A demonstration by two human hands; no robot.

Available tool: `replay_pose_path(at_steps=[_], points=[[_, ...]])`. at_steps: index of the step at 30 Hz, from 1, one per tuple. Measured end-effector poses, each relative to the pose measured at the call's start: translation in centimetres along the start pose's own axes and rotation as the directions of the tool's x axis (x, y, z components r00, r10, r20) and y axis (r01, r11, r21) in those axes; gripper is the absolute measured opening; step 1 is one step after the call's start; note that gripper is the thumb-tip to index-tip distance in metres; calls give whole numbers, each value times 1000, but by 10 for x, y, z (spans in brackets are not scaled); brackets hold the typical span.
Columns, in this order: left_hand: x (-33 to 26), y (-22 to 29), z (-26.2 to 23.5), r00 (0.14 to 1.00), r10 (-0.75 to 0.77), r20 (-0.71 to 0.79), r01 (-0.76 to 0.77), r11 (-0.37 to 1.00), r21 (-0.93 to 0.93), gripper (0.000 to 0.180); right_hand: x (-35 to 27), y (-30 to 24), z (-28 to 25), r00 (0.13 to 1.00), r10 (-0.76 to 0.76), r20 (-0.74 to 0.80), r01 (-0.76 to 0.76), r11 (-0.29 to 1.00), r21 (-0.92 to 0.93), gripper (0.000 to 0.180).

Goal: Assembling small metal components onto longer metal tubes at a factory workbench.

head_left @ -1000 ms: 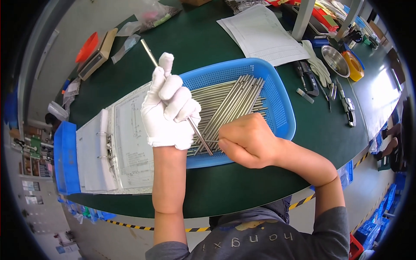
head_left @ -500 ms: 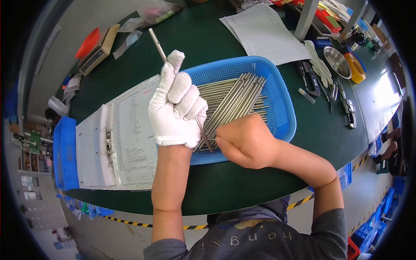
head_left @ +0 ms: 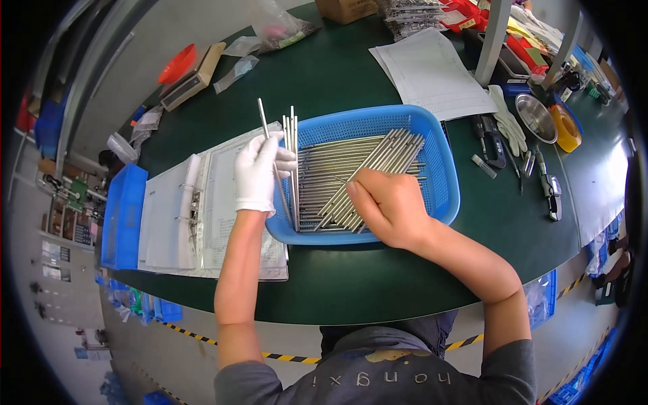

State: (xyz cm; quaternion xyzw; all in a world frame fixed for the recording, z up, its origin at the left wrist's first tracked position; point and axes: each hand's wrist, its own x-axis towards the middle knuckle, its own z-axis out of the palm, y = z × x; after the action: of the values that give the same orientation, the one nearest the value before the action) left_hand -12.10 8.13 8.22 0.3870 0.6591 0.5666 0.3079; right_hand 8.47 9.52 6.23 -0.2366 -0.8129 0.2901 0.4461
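The bare right hand (head_left: 391,206) was closed on a thin pin (head_left: 341,179) beside the piled rods (head_left: 381,165) in the blue basket (head_left: 445,155). Apart from it, the gloved left hand (head_left: 256,169) gripped a metal rod (head_left: 264,118) at the basket's left end, near several separate rods (head_left: 295,182). A loose grip might have let it slip, knocking those askew.
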Motion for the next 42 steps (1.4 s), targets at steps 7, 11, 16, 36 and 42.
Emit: replay_pose_path(at_steps=[7,11,16,36,42], points=[[15,-17,-2,979,199,40,-128,452,883,26,16,-2,-24,989,-35,-145,26,998,-63,24],[11,-14,5,937,327,120,-209,254,944,23,29,-6,-55,934,-34,-354,52,998,40,25],[0,-11,46,882,251,398,-469,387,794,23,33,-9,-77,876,-109,-470,131,991,15,27],[20,-8,94,729,-203,654,-583,317,748,26,33,-1,-73,921,-111,-372,32,976,-213,25],[13,0,81,813,-152,562,-481,367,796,29,34,2,-61,941,-92,-324,14,972,-234,25]])
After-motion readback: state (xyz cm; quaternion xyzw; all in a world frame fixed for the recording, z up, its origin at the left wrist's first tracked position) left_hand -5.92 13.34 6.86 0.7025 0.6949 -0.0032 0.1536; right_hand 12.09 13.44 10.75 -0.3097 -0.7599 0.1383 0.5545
